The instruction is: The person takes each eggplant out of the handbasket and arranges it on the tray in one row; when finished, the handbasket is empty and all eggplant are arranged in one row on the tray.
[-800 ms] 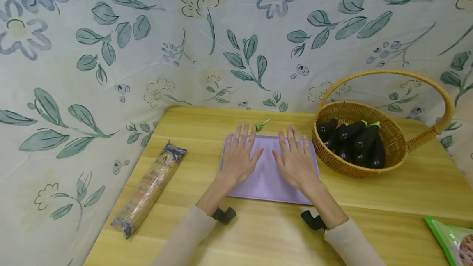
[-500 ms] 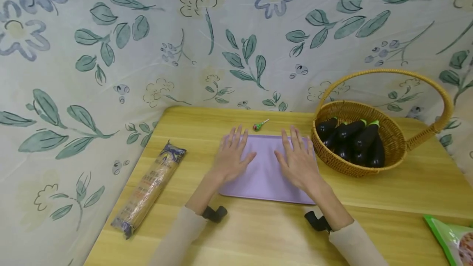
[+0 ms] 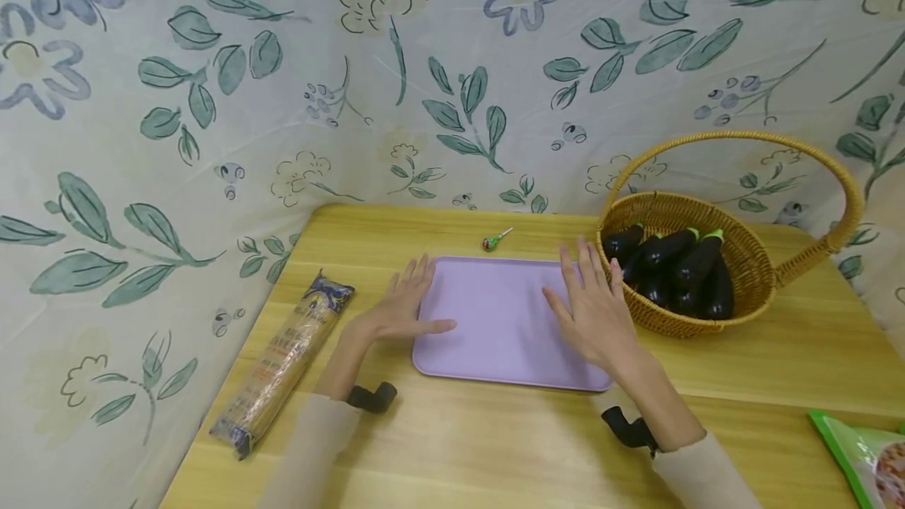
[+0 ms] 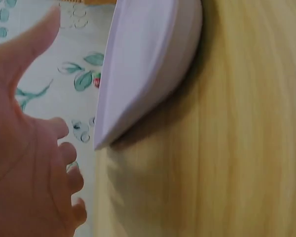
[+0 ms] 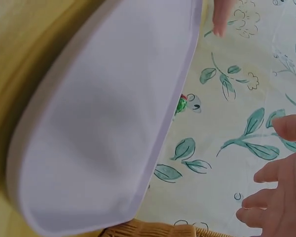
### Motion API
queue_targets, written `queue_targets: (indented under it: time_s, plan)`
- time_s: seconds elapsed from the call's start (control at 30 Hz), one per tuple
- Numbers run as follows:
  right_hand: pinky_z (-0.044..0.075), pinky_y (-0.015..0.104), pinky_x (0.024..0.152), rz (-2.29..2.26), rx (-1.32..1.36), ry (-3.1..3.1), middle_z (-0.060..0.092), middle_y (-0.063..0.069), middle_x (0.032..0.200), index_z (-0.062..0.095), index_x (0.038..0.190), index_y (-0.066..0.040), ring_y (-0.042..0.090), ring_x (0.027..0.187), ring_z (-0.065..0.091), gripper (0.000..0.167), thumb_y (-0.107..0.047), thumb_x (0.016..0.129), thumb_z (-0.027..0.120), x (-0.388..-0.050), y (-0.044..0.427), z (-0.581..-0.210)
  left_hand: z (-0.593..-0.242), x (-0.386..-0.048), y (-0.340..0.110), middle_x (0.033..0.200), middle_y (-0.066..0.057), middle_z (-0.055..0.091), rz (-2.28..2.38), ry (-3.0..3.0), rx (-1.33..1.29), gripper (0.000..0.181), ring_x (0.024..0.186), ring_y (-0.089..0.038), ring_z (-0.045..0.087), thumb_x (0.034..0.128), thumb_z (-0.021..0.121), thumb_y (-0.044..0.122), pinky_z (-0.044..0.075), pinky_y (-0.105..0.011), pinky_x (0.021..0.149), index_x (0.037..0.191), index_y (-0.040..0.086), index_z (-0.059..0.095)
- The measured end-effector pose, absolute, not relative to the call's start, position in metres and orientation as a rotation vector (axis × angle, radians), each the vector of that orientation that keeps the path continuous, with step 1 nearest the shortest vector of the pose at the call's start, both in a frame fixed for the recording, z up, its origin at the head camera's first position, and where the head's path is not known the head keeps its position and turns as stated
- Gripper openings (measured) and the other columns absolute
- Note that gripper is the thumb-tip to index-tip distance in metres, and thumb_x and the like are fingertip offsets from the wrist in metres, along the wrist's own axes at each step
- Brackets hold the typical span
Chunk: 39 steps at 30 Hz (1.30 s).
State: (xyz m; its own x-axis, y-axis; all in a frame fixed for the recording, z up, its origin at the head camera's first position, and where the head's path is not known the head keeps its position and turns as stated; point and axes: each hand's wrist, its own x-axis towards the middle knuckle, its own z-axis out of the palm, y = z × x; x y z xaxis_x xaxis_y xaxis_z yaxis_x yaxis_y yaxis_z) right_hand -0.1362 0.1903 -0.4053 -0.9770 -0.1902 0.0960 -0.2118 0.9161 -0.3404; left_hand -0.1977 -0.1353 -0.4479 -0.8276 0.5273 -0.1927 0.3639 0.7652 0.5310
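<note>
A light purple tray point(image 3: 502, 324) lies flat on the wooden table. My left hand point(image 3: 396, 309), fingers spread and thumb pointing right, hovers by the tray's left edge. In the left wrist view that hand point(image 4: 29, 163) is apart from the tray point(image 4: 138, 59) and holds nothing. Over the tray's right side is my right hand point(image 3: 597, 316), fingers straight, near the wicker basket. The right wrist view shows the right hand point(image 5: 281, 192) with nothing in it, away from the tray point(image 5: 103, 113). A lollipop point(image 3: 495, 240) in a green and red wrapper lies behind the tray.
A wicker basket point(image 3: 657, 320) with a tall handle stands at the back right, holding several eggplants point(image 3: 696, 265). A long pack of dried noodles point(image 3: 283, 368) lies on the left. A green-edged bag point(image 3: 859, 454) sits at the right edge. A floral cloth point(image 3: 283, 100) hangs behind the table.
My hands have moved apart from over the tray: the left one leftward to the tray's left edge, the right one rightward toward the basket. The tray, lollipop and basket stay in place.
</note>
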Motion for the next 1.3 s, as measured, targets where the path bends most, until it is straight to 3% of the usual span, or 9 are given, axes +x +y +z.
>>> queue_targets:
  time_s: [0.27, 0.47, 0.73, 0.97, 1.13, 1.3]
  plan:
    - [-0.007, 0.071, 0.126, 0.590, 0.290, -2.989, -0.016, 0.016, 0.174, 0.002, 0.167, -0.008, 0.043, 0.161, -0.005, 0.078, -0.047, 0.110, 0.038, -0.130, 0.209, -0.398, -0.454, -0.207, -0.158, 0.172, -0.018, -0.020, 0.709, 2.466, 0.738, 0.148, 0.160, -0.040, -0.019, 0.0706, 0.089, 0.058, -0.007, -0.066, 0.128, 0.165, 0.007, -0.013]
    - [-0.013, 0.073, 0.124, 0.640, 0.277, -2.947, -0.020, 0.017, 0.172, 0.001, 0.167, -0.007, 0.044, 0.161, -0.010, 0.081, -0.050, 0.109, 0.039, -0.128, 0.225, -0.395, -0.454, -0.206, -0.160, 0.171, -0.017, -0.025, 0.666, 2.415, 0.728, 0.160, 0.158, -0.040, -0.022, 0.0603, 0.097, 0.056, -0.010, -0.065, 0.127, 0.164, 0.008, -0.015]
    - [-0.016, 0.078, 0.119, 0.703, 0.177, -2.903, -0.023, 0.022, 0.170, -0.004, 0.166, -0.004, 0.051, 0.158, -0.014, 0.087, -0.052, 0.109, 0.040, -0.129, 0.258, -0.390, -0.457, -0.205, -0.156, 0.170, -0.021, -0.024, 0.578, 2.429, 0.732, 0.165, 0.158, -0.041, -0.021, 0.0556, 0.100, 0.052, -0.010, -0.064, 0.127, 0.163, 0.005, -0.016]
    - [-0.010, 0.083, 0.116, 0.827, -0.003, -2.894, -0.022, 0.035, 0.166, -0.009, 0.162, 0.005, 0.064, 0.150, -0.012, 0.092, -0.053, 0.109, 0.038, -0.140, 0.303, -0.387, -0.458, -0.204, -0.154, 0.169, -0.022, -0.024, 0.595, 2.417, 0.715, 0.166, 0.158, -0.039, -0.023, 0.0561, 0.101, 0.049, -0.012, -0.063, 0.127, 0.162, 0.004, -0.019]
    - [0.006, 0.088, 0.110, 0.979, -0.191, -2.924, -0.026, 0.037, 0.164, -0.019, 0.160, 0.003, 0.074, 0.143, -0.007, 0.092, -0.056, 0.109, 0.031, -0.148, 0.333, -0.385, -0.460, -0.204, -0.154, 0.170, -0.019, -0.025, 0.589, 2.423, 0.706, 0.167, 0.158, -0.037, -0.024, 0.0560, 0.100, 0.050, -0.013, -0.062, 0.127, 0.162, 0.006, -0.020]
    - [0.017, 0.087, 0.107, 1.077, -0.379, -2.922, -0.017, 0.043, 0.163, -0.020, 0.160, 0.001, 0.071, 0.146, -0.001, 0.095, -0.062, 0.106, 0.029, -0.153, 0.350, -0.384, -0.460, -0.204, -0.154, 0.170, -0.020, -0.025, 0.605, 2.421, 0.699, 0.167, 0.158, -0.038, -0.024, 0.0557, 0.101, 0.049, -0.014, -0.063, 0.127, 0.162, 0.006, -0.020]
